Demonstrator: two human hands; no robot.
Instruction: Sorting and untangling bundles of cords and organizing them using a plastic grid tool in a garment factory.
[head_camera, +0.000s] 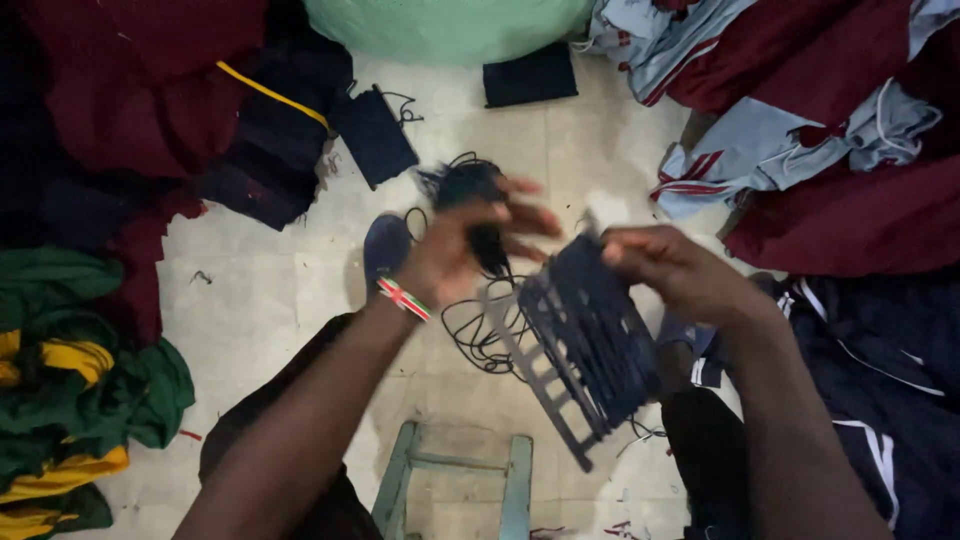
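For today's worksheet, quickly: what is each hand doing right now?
Left hand: closed on a bundle of dark cord, blurred.
Right hand: closed on the dark slatted frame.

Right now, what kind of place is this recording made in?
Probably a small garment or tailoring workshop. Heaps of maroon-and-grey clothing and green-and-yellow clothing ring a tiled floor, and the left hand pulls dark cord beside a slatted frame.

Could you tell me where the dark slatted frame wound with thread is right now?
In the head view, the slatted frame sits right of centre, held at its top by the right hand, above the pale green stool.
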